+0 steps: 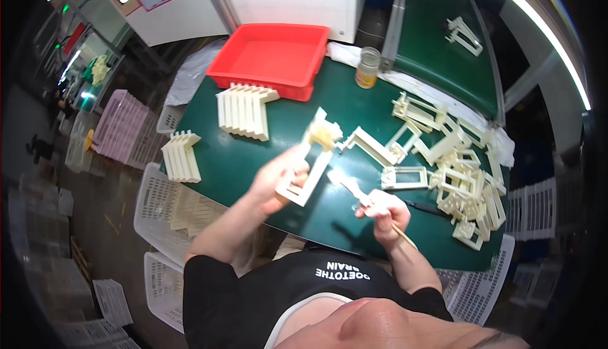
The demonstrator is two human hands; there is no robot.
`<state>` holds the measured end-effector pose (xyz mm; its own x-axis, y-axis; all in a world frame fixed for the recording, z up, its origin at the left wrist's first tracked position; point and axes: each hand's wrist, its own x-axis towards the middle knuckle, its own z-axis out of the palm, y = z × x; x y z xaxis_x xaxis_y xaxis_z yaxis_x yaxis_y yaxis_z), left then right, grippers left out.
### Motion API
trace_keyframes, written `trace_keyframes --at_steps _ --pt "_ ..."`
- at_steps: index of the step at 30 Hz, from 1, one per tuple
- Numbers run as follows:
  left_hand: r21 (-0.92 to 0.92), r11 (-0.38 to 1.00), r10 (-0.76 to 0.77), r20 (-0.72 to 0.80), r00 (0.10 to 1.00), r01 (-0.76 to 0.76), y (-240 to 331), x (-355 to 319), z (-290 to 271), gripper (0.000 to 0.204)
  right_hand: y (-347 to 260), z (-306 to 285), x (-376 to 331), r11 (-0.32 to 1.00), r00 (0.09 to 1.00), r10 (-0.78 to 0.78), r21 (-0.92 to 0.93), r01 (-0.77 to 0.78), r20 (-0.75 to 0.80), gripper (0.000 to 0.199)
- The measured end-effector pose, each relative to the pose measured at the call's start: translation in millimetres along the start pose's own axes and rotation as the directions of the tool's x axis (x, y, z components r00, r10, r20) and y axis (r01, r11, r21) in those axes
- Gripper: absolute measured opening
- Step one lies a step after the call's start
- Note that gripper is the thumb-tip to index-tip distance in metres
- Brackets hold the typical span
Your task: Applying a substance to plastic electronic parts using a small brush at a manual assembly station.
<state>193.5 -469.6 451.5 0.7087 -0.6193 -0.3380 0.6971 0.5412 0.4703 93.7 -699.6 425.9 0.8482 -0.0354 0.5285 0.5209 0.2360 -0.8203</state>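
Observation:
My left hand point(273, 179) holds a cream plastic frame point(311, 182) tilted up over the green table. The frame has a long rectangular opening, and its far end is blurred. In my right hand point(387, 215), fingers closed, is a thin tool with a pale wooden-looking stick handle point(404, 237) jutting out below. The tool's whitish far end point(346, 183) is smeared, so its kind is unclear; it points toward the frame without visibly touching it. To the right lies a loose pile of similar cream frames point(459, 181). A dark slim tool point(427, 208) lies beside my right hand.
A red tray point(269, 58) stands at the table's back left. Nearer are two neat rows of cream frames, a larger row point(244, 113) and a smaller row point(182, 158). A glass jar point(367, 68) stands by the green conveyor belt point(437, 45). White baskets point(158, 213) flank the table.

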Motion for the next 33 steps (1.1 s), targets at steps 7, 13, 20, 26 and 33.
trace_keyframes --at_steps 7,13,20,26,33 --pt "0.055 0.988 -0.152 0.128 0.98 0.146 -56.0 -0.8 3.3 0.029 20.2 4.1 -1.3 0.987 0.984 0.134 -0.077 -0.143 -0.12 0.028" --pt "0.172 0.979 0.094 0.084 0.992 -0.107 -18.9 5.6 -11.0 0.036 -9.4 2.8 -15.0 0.821 0.93 0.343 0.522 -0.229 -0.131 0.031" --pt "0.78 0.243 0.957 -0.096 0.273 -0.577 181.9 46.1 -115.4 0.048 -34.1 -38.7 -14.2 0.908 0.783 0.375 0.366 -0.202 -0.496 0.033" --pt "0.913 0.362 0.901 -0.291 0.321 -0.188 201.5 83.1 -236.2 0.042 -29.0 -41.8 -26.8 0.893 0.788 0.443 0.288 -0.345 -0.427 0.029" --pt "0.849 -0.262 0.963 0.263 0.064 0.458 186.5 57.4 -179.3 0.056 -52.9 -106.0 65.5 0.822 0.962 0.174 -0.506 -0.259 -0.21 0.033"
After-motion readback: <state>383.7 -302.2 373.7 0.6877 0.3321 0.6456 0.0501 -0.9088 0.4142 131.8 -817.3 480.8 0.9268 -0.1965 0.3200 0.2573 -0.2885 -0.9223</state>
